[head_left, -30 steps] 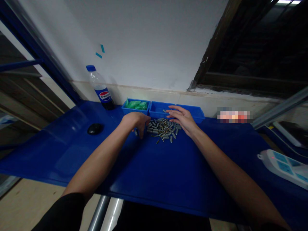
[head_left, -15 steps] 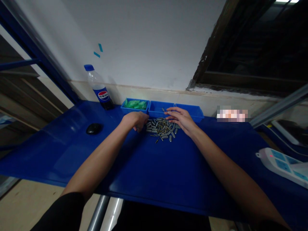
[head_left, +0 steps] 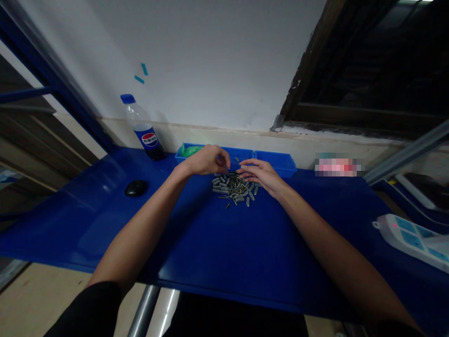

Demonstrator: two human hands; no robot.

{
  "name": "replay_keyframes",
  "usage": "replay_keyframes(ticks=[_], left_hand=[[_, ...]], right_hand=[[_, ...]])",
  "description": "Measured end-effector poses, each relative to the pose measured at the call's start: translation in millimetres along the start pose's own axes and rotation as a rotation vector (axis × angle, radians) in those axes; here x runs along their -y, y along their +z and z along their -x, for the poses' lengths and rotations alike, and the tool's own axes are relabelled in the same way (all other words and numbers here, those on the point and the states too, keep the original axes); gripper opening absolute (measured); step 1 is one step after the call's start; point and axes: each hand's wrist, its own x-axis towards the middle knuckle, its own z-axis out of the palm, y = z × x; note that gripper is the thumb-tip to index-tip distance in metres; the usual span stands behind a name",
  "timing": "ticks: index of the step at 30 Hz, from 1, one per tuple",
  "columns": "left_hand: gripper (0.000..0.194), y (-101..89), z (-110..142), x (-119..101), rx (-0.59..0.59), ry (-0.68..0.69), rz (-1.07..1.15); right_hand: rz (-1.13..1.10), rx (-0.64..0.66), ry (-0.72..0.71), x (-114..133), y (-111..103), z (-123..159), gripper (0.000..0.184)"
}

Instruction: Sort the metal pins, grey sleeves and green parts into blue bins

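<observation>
My left hand is above the left side of a loose pile, its thumb and fingers pinched on a small metal piece that is mostly hidden. Across from it, my right hand has its fingers drawn together, with a small grey cylinder at the fingertips. Under both hands lies the pile of grey cylinders and thin brass-coloured pins on the blue table. Behind the hands stand a middle blue bin and a right blue bin.
A left blue bin holds green plastic bags. Further left are a cola bottle and a black computer mouse. A white power strip lies at the right. The wall rises behind the bins.
My left hand has lifted from the pile's left edge and moved right and up, towards my right hand. My right hand has stayed nearly still.
</observation>
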Motion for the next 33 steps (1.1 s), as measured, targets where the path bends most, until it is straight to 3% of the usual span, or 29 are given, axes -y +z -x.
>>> replay_keyframes(ticks=[4,8,15,22,27,29,33], left_hand=[[0.027,10.4,-4,-2,-0.123,0.042,0.235],[0.030,16.4,-7,-3,-0.200,0.048,0.309],[0.033,21.2,-9,-3,-0.155,0.086,0.322],[0.025,17.6,-7,3,-0.074,0.008,-0.016],[0.025,13.6,-2,8,0.101,-0.137,-0.376],[0.032,14.5,-1,7,0.173,-0.168,-0.436],[0.038,19.6,-1,2,0.223,-0.197,-0.460]], right_hand=[[-0.057,0.110,0.024,-2,1,1,0.026],[-0.137,0.127,0.000,-2,1,1,0.030],[-0.137,0.096,-0.022,-5,1,-1,0.029],[0.021,-0.032,-0.151,-9,4,-2,0.024],[-0.036,-0.088,-0.235,-8,2,-4,0.043],[-0.045,-0.083,-0.225,-7,1,-4,0.046],[-0.018,-0.080,-0.177,-5,0,-3,0.033]])
